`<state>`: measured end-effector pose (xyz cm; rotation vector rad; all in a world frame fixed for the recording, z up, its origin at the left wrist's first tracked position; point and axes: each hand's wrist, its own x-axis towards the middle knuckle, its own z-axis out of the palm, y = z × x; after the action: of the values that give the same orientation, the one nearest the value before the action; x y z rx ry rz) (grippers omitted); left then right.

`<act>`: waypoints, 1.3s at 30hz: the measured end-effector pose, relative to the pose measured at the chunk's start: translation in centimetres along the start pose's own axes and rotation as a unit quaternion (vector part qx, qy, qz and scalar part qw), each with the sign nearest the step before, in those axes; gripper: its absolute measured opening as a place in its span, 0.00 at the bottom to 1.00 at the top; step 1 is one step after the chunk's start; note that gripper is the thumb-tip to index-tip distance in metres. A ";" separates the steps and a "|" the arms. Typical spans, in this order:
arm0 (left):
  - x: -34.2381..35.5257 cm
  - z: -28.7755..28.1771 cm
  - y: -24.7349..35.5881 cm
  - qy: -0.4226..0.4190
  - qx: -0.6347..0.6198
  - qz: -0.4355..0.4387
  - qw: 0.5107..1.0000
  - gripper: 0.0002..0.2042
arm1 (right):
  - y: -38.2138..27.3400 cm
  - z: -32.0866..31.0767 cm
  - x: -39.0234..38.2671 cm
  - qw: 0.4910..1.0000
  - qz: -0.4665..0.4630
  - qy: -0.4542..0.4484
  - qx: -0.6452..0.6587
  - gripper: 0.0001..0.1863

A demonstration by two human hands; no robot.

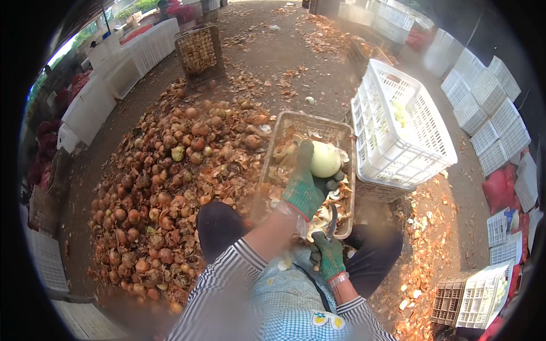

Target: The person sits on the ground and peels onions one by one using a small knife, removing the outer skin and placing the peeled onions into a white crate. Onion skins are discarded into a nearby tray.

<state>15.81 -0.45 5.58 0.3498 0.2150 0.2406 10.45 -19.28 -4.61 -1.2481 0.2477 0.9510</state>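
Observation:
Green work gloves cover both of my hands. My left hand (305, 187) is wrapped round a peeled, pale onion (326, 159), holding it over a shallow brown crate (275, 133). Onion skins and pale peelings lie inside that crate, which stands between my knees. Lower and to the right, near my lap, my right hand (330, 254) is closed round a small knife (333, 220), its dark curved blade pointing up toward the crate. The blade is apart from the onion. To my left spreads a large heap of unpeeled brown onions (165, 199) among loose dry skins.
A tall white slatted crate (398, 136) with some peeled onions stands just right of the brown crate, on another crate. Behind the heap an upright brown crate (199, 52) stands on the floor. White crates (489, 91) and red sacks (500, 187) line the right side; more crates line the left.

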 end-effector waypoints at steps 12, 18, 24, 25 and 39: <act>4.3 -4.9 15.0 0.016 0.232 0.102 0.967 0.22 | 2.5 0.3 1.1 0.995 -0.049 -0.002 -0.089 0.27; -21.8 -29.8 17.7 0.591 0.164 0.167 0.772 0.12 | 2.6 1.8 7.0 0.970 -0.114 -0.028 -0.213 0.24; -32.8 -41.1 0.7 0.682 0.186 -0.130 0.695 0.09 | 4.2 6.5 13.5 0.901 -0.153 -0.057 -0.402 0.26; -32.0 -40.9 -0.2 0.678 0.256 -0.143 0.674 0.09 | 5.2 6.4 14.6 0.887 -0.150 -0.062 -0.431 0.26; -5.2 -53.1 23.0 0.613 0.663 -0.155 0.400 0.16 | 5.1 10.7 13.8 0.950 0.017 0.064 -0.306 0.28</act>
<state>-6.77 35.69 -33.93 1.7199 2.0508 -0.1861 11.73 -3.29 -13.16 -1.8844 0.0704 1.0138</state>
